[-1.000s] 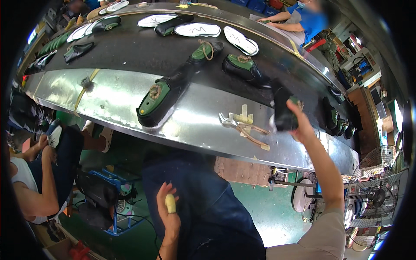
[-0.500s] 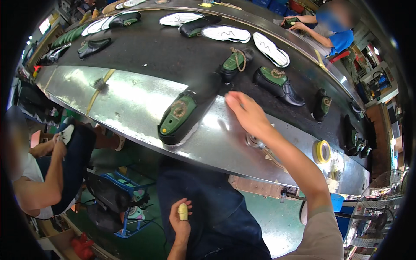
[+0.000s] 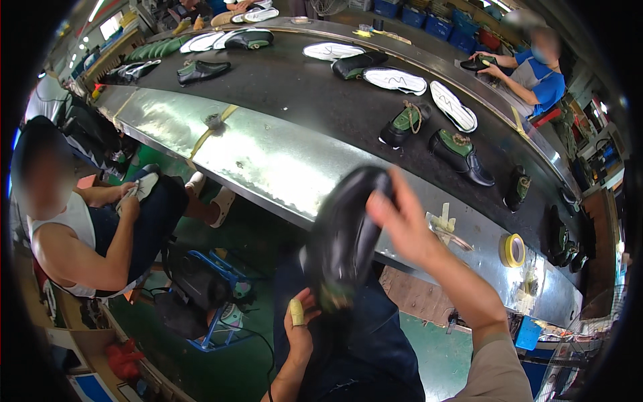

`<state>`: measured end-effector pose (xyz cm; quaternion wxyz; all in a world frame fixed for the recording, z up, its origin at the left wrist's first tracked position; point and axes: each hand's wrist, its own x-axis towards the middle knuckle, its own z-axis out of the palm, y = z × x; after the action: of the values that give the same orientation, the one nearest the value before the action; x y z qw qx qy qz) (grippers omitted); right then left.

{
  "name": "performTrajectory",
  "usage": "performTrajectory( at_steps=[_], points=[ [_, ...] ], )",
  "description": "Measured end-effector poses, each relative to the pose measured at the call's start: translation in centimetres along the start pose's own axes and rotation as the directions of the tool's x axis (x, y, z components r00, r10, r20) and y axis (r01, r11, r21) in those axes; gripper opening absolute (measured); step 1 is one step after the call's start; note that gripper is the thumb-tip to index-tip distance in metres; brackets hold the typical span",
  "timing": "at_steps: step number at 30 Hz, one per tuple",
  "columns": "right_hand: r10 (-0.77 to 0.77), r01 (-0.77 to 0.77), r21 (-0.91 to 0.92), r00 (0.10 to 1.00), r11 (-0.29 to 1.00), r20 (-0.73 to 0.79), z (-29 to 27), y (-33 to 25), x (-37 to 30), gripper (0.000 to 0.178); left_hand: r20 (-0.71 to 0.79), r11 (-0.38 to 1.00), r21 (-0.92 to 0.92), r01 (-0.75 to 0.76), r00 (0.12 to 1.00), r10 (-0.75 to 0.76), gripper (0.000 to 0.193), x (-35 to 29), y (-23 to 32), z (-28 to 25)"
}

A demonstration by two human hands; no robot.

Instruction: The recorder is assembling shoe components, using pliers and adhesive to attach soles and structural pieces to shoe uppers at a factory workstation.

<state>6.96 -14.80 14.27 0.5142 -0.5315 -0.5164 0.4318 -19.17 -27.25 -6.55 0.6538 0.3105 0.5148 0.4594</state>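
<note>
My right hand (image 3: 407,224) grips a black shoe (image 3: 345,231) by its toe end, thumb on the upper. The shoe is tilted in front of the metal ledge (image 3: 268,154), with its heel end down above my lap; a bit of green shows at that end. Motion blurs it somewhat. Below and beside the heel, my left hand (image 3: 299,328) is raised with fingers apart, a yellow wrap around its thumb. Its fingertips come close to the shoe, but I cannot tell whether they touch.
On the black belt (image 3: 288,94) lie several black shoes with green lasts, and white soles (image 3: 395,80). A yellow tape roll (image 3: 514,250) and a thin tool (image 3: 455,238) rest on the ledge. One person (image 3: 80,228) sits at left; another (image 3: 536,80) works across the belt.
The black shoe with the green last has left the ledge and is now in my right hand, over my lap. My left hand has come near its heel. The view has shifted.
</note>
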Motion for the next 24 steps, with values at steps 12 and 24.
performTrajectory(
  at_steps=[12,24],
  points=[
    [-0.077,0.566,-0.589,0.755,0.576,0.651,4.6,7.5,-21.5,0.050,0.066,0.966,0.150,0.212,0.973,-0.223,0.040,-2.5,-6.7,0.3],
    [0.163,0.267,-0.481,0.715,0.835,0.680,-0.9,9.4,-23.2,0.021,0.186,0.713,0.701,-0.031,0.973,-0.140,0.055,-2.2,-1.9,2.1]
  ],
)
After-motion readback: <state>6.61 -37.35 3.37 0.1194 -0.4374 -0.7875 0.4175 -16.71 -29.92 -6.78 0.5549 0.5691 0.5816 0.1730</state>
